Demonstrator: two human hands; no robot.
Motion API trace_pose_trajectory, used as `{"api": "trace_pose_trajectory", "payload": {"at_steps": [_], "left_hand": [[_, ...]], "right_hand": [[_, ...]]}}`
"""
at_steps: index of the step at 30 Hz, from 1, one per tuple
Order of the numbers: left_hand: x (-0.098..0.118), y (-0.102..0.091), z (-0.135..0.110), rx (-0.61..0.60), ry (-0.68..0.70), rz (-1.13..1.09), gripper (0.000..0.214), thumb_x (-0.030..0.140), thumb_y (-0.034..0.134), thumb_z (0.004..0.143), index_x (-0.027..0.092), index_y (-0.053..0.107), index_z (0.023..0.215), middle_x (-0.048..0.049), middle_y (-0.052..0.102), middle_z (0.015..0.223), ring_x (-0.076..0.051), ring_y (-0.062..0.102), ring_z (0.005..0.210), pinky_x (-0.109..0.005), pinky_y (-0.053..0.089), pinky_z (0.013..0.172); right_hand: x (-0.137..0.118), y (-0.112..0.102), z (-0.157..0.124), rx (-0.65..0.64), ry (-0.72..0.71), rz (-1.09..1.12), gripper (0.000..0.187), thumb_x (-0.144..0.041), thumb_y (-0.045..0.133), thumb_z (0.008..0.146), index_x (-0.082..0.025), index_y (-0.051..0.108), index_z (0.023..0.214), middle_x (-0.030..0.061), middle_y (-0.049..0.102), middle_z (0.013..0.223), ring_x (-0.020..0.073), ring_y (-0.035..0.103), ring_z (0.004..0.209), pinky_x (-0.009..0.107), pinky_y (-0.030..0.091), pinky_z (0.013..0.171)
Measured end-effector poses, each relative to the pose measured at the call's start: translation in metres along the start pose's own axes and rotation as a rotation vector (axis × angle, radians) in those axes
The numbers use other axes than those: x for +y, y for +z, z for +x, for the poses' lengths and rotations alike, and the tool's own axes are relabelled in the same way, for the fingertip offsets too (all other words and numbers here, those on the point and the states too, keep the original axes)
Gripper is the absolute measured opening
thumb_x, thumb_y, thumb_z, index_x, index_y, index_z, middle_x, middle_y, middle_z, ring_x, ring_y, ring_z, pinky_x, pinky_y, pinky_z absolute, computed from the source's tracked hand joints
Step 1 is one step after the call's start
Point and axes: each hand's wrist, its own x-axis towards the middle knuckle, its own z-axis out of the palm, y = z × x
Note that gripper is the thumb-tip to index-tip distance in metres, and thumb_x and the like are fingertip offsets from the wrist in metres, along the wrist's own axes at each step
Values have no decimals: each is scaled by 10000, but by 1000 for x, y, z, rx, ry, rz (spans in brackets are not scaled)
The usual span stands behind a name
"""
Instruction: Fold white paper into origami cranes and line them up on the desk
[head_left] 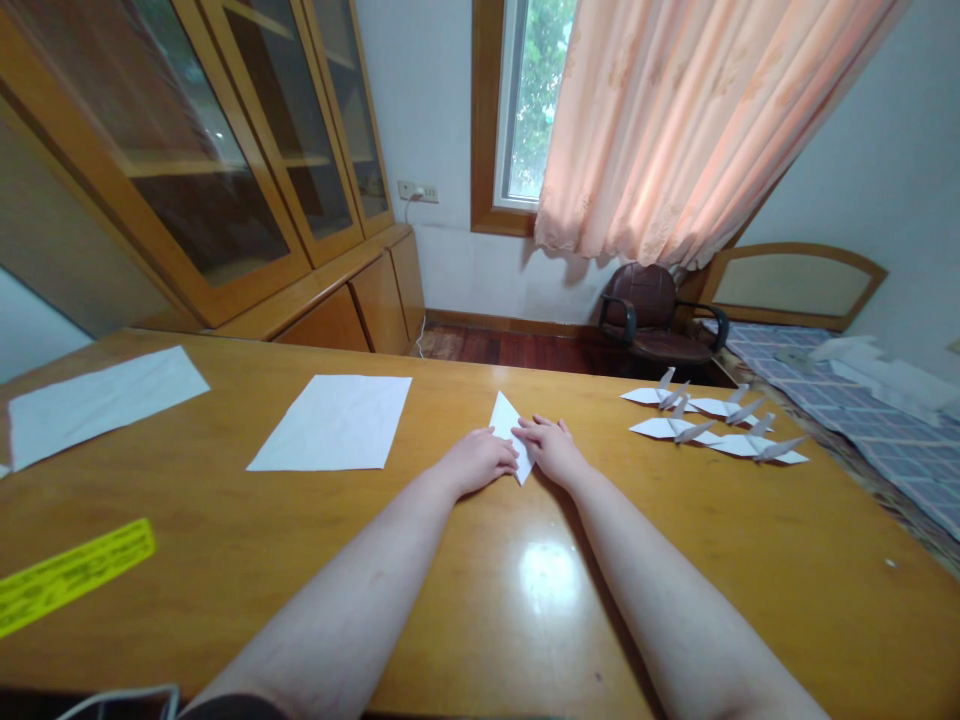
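Note:
A small white sheet of paper [504, 412], folded to a narrow diamond with pointed ends, lies on the wooden table in front of me. My left hand [481, 460] holds its left side, fingers bent together over the lower part. From the right, my right hand [553, 448] grips the other edge, its fingertips on the paper's surface. Both hands partly cover the folds, and the thumbs are hard to make out. To the right stand several folded paper cranes [675, 430] with raised pointed parts. Left of my hands lies a flat white paper sheet [330, 425].
Another white sheet [105, 405] lies at the table's far left. A yellow printed strip [75, 575] is nearer me on the table [300, 560]. Beyond are a glass-door cabinet [300, 250], a brown armchair [645, 310] and a bed [840, 390].

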Motion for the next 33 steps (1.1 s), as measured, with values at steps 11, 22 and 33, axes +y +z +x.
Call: {"api": "trace_pose_trajectory", "payload": {"at_steps": [11,22,33], "left_hand": [[12,-10,0,-22,-49,118,166,221,557,792,233,706,722,12,706,736,-136,597,706,-278,399,850],[5,-7,0,88,-35,-22,212,255,501,868,214,709,885,-31,695,941,-150,600,888,-254,428,849],[-2,-4,0,163,-269,-335,123,302,669,699,184,696,716,-15,686,782,-151,606,734,-246,454,711]], "right_hand": [[-1,-4,-1,-29,36,74,298,-327,514,860,-323,617,1139,-2,515,1340,224,320,1333,552,38,1082],[-6,-9,-4,-14,30,136,365,-434,345,936,-309,621,1139,9,527,1330,220,349,1317,545,47,1083],[-4,-9,-4,-13,24,160,424,-427,282,944,-277,637,1121,20,526,1330,227,346,1320,546,46,1084]]}}
